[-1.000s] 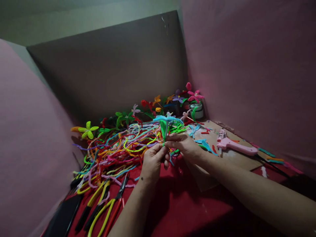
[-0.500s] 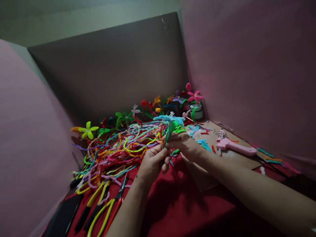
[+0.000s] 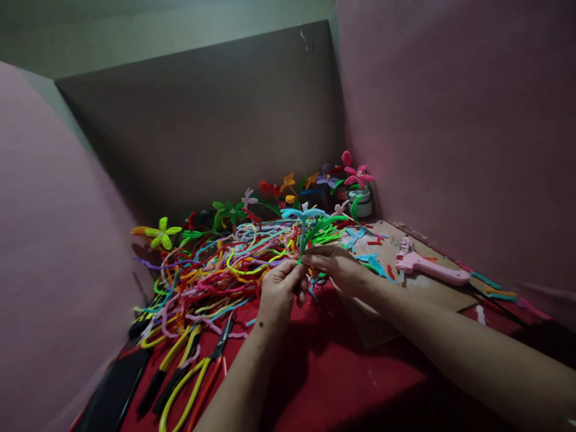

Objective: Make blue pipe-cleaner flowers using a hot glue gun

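A light blue pipe-cleaner flower [image 3: 306, 214] stands upright between my hands, a long green leaf [image 3: 324, 225] slanting off its stem to the right. Lower down, the fingers of my left hand [image 3: 281, 288] pinch the stem. My right hand [image 3: 335, 264] is closed at the same spot, its thumb and fingertips on the leaf's base where it meets the stem. Behind the hands spreads a heap of loose coloured pipe cleaners [image 3: 202, 270].
A pink glue gun [image 3: 432, 268] lies on cardboard [image 3: 391, 234] at the right. Yellow-handled scissors [image 3: 198, 384], pliers [image 3: 166, 366] and a black phone-like slab [image 3: 112, 390] lie on red cloth at the left. Finished flowers [image 3: 162, 233] line the back.
The leaf has swung outward to the right, away from the stem, and the flower has turned with its petals seen more from the side. Both hands stay closed at the stem.
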A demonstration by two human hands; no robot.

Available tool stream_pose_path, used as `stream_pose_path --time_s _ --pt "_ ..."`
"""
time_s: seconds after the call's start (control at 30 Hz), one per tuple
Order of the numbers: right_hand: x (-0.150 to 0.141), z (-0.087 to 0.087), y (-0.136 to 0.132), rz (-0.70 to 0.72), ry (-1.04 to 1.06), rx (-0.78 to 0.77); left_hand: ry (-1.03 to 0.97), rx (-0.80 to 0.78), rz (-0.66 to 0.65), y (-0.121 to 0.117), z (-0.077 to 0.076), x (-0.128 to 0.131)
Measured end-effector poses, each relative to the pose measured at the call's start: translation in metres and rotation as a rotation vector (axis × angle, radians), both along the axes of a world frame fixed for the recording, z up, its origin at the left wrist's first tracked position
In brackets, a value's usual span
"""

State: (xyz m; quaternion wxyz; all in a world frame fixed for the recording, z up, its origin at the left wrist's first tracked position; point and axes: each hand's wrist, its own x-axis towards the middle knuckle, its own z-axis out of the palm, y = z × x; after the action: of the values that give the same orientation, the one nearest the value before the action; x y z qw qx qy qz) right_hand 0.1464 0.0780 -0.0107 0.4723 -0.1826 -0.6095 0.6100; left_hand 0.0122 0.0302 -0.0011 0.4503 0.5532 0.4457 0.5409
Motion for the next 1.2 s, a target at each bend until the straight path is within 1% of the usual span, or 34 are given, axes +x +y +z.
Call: stream_pose_path --time_s 0.1,0.17,0.23,0.3,0.33,0.37,0.4,0.43,0.53,0.6,0.67,0.7,0.77,0.83,0.9,0.97,1.07,1.13,1.2 --pt "0.001 -0.002 0.004 0.068 0.074 -0.069 -0.224 -0.112 -0.148 -0.001 0.0 -0.001" --pt "0.002 -0.003 0.006 0.138 0.071 -0.135 -0.363 -0.199 -0.25 -0.001 -0.003 -0.002" --pt "0.002 -0.004 0.007 0.202 0.037 -0.166 -0.449 -0.257 -0.35 -0.002 -0.005 -0.004" --pt "0.002 -0.004 0.006 0.185 0.025 -0.144 -0.475 -0.291 -0.418 -0.002 -0.005 -0.005" --pt "0.002 -0.003 0.006 0.148 0.031 -0.122 -0.46 -0.296 -0.423 -0.002 -0.004 -0.005" --pt "0.001 -0.003 0.005 0.103 0.047 -0.102 -0.418 -0.285 -0.405 -0.002 -0.004 -0.004" --pt "0.001 -0.002 0.004 0.06 0.071 -0.088 -0.347 -0.251 -0.36 -0.002 -0.003 -0.003" --pt "0.0 -0.001 0.003 0.018 0.097 -0.087 -0.252 -0.192 -0.279 -0.002 -0.003 -0.002" --pt "-0.003 0.0 0.0 -0.091 0.143 -0.117 0.114 0.083 0.068 -0.001 -0.007 0.001" --pt "-0.006 -0.001 -0.001 -0.143 0.131 -0.116 0.316 0.234 0.238 0.0 -0.013 0.002" --pt "-0.007 -0.003 -0.002 -0.166 0.113 -0.102 0.415 0.302 0.3 0.001 -0.018 0.001" --pt "-0.008 -0.004 -0.002 -0.165 0.109 -0.103 0.414 0.3 0.304 0.001 -0.018 0.001" --pt "-0.009 -0.005 -0.001 -0.16 0.112 -0.127 0.324 0.222 0.256 0.002 -0.017 0.0" --pt "-0.009 -0.004 -0.001 -0.15 0.119 -0.151 0.187 0.096 0.16 0.002 -0.012 -0.001" --pt "-0.008 -0.003 -0.001 -0.141 0.111 -0.159 0.067 0.01 0.086 0.002 -0.007 -0.001" --pt "-0.007 -0.002 -0.002 -0.125 0.074 -0.177 -0.001 -0.012 0.052 0.002 -0.004 -0.001" --pt "-0.003 -0.001 -0.001 -0.081 -0.003 -0.226 -0.07 -0.007 0.007 0.002 -0.004 0.0" --pt "-0.001 -0.001 0.0 -0.04 -0.017 -0.2 -0.147 -0.045 -0.06 0.001 -0.005 -0.002" --pt "0.001 0.0 0.001 0.015 -0.015 -0.137 -0.259 -0.149 -0.174 0.001 -0.004 -0.005"
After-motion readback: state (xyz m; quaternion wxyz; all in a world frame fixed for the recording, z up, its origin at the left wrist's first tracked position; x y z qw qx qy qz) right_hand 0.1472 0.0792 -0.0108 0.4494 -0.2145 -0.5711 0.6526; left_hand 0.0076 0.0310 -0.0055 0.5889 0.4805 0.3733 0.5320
